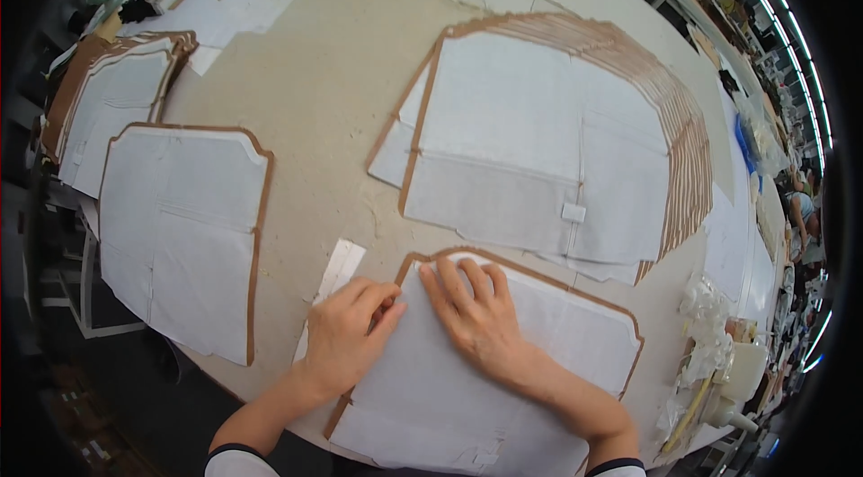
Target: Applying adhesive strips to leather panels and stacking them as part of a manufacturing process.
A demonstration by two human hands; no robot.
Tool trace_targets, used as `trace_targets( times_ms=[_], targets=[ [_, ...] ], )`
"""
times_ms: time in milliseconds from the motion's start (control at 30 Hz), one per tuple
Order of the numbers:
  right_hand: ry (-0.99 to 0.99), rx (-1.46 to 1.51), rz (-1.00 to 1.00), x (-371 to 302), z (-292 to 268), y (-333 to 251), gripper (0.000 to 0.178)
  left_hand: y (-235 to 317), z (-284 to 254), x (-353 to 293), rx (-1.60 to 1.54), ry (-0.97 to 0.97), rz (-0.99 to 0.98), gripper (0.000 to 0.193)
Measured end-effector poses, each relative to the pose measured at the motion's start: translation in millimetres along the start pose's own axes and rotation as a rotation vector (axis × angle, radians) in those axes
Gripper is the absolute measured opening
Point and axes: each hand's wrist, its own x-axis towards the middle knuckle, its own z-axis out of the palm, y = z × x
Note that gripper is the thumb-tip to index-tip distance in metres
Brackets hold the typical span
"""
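A white panel with a brown edge [431, 378] lies in front of me on the table. At its left border my left hand [346, 338] is closed, thumb and fingertips pinching the brown edge near the upper left corner. The exact pinch is partly hidden by the fingers. My right hand [476, 315] rests palm down on the panel, fingers spread, tips close to the top edge. A narrow white strip [342, 263] pokes out from beneath my left hand and lies flat on the table.
Beyond the panel is a fanned stack of similar brown-edged panels [503, 99]. One more panel [193, 234] lies at the left, with another stack [117, 90] behind it. Clear plastic wrapping [706, 324], a white bottle [744, 374] and a yellow stick [688, 414] sit near the right edge.
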Motion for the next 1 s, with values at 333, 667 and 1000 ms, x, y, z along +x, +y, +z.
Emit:
trace_targets(
  times_ms=[333,667,1000],
  targets=[
    [-0.03,-0.117,-0.006,-12.7,3.5,-18.7,0.054,-6.4,-2.4,-33.6,-0.126,-0.042,0.009,0.023],
    [0.175,-0.2,0.948,-222.4,-83.5,25.3,0.035,-8.2,-45.1,-59.8,-0.997,-0.323,-0.501,0.04],
    [0.385,0.657,1.712,-274.2,-127.1,-25.1,0.036,-7.5,-35.1,-43.8,-0.41,-0.54,-0.406,0.032]
  ],
)
